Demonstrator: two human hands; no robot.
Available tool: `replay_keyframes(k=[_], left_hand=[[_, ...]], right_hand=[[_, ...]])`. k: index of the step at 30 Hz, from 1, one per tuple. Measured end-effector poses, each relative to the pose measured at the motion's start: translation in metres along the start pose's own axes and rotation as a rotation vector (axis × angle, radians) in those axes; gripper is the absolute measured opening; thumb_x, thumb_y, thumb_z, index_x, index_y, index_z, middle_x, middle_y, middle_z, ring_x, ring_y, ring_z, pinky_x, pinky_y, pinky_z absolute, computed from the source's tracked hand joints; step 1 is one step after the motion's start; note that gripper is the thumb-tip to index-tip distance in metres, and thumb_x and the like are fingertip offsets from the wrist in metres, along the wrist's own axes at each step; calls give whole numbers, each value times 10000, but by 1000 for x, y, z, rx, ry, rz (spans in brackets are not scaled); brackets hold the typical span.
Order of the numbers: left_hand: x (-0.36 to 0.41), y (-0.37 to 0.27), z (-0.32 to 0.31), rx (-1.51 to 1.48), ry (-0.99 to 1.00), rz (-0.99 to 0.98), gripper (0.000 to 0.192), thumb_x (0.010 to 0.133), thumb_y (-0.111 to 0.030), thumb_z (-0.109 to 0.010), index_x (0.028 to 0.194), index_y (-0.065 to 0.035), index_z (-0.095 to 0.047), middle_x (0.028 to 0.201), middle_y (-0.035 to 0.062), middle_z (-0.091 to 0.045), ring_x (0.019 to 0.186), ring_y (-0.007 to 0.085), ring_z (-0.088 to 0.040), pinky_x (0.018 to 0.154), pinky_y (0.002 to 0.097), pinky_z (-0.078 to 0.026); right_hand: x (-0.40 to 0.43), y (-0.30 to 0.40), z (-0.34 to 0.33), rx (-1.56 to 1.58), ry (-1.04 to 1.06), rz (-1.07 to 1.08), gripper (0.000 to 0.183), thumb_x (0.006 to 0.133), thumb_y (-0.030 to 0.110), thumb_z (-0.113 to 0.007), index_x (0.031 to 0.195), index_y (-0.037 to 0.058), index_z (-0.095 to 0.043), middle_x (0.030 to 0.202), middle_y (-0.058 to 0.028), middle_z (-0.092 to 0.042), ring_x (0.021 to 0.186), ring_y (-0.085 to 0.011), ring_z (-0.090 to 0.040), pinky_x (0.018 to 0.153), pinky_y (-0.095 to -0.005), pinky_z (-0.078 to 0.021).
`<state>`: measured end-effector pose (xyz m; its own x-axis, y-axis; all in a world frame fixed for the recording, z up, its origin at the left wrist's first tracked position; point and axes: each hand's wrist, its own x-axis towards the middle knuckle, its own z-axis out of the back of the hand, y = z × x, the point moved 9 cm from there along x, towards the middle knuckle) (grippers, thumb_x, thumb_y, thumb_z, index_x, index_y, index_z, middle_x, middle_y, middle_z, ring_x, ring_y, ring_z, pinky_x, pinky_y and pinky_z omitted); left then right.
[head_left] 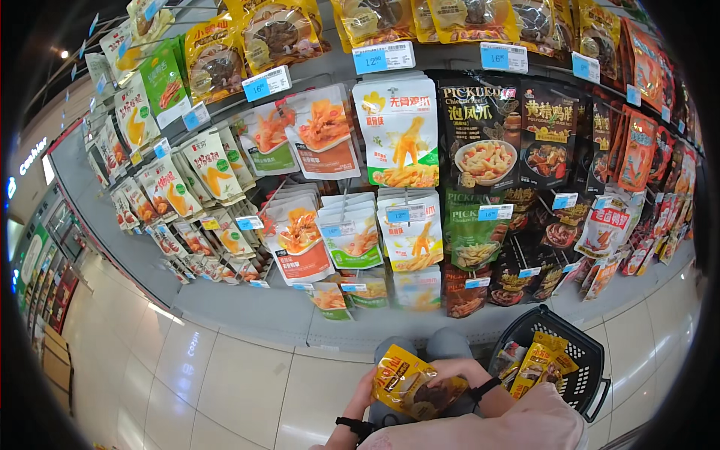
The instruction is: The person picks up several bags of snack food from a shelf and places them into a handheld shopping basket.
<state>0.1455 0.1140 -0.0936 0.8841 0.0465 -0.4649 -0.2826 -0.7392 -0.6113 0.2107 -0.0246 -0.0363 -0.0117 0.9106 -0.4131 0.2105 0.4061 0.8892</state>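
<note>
Both of my hands hold a yellow snack pouch [404,385] low before my body, above my knees. My left hand [367,387] grips its left edge. Across its upper right side lies my right hand [451,370], with fingers over the printed front. The pouch is tilted and has a dark food picture on it. To the right, a black plastic shopping basket [590,351] stands close to my right arm. Inside it are yellow snack packets [533,365] and a clear-and-red packet [511,355]. My sleeve hides part of the basket.
Ahead rises a grey store rack [236,306] with snack pouches on hooks. White chicken-feet pouches [397,132], black pouches [481,135] and yellow pouches [275,31] hang there. Price tags [383,57] jut out from the hooks. Pale floor tiles [236,377] extend to the left.
</note>
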Motion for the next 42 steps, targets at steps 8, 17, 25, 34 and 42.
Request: replay_keyframes(k=[8,17,25,34,42], left_hand=[[-8,-18,-7,-122,-24,-32,636,847,-529,-172,1156,-15,-381,1100,176,-495,982,251,-516,847,357,-412],[-8,-41,-46,483,29,-93,248,881,-201,-386,1078,-55,-420,751,149,-591,638,204,-598,557,260,-486],[-15,-62,-82,1075,5,-181,169,813,-152,-500,952,-62,-470,506,53,-518,378,116,-470,377,243,-367],[-13,-64,-78,1276,-44,-232,224,808,-225,-509,966,-78,-451,505,46,-527,417,148,-509,443,284,-401],[-13,-66,-76,1423,-235,-397,209,784,-291,-485,924,-137,-476,516,60,-542,446,206,-542,507,354,-430]], right_hand=[[-16,54,36,-282,-365,118,351,776,74,-530,1105,8,-429,814,-32,-568,645,-83,-503,533,-244,-416],[-87,287,59,-470,-801,655,429,799,47,-509,1197,46,-351,944,-74,-543,697,-144,-560,602,-269,-460],[-152,457,52,-251,-811,1096,478,754,-60,-507,1191,24,-331,1006,-65,-510,826,-124,-538,637,-240,-500],[-215,577,35,-736,-1004,1236,379,780,-66,-421,1140,46,-456,1074,-64,-503,871,-144,-542,610,-219,-482],[-273,675,36,-839,-1222,1589,431,743,-42,-485,1167,26,-443,1097,-86,-509,821,-84,-528,680,-190,-445]])
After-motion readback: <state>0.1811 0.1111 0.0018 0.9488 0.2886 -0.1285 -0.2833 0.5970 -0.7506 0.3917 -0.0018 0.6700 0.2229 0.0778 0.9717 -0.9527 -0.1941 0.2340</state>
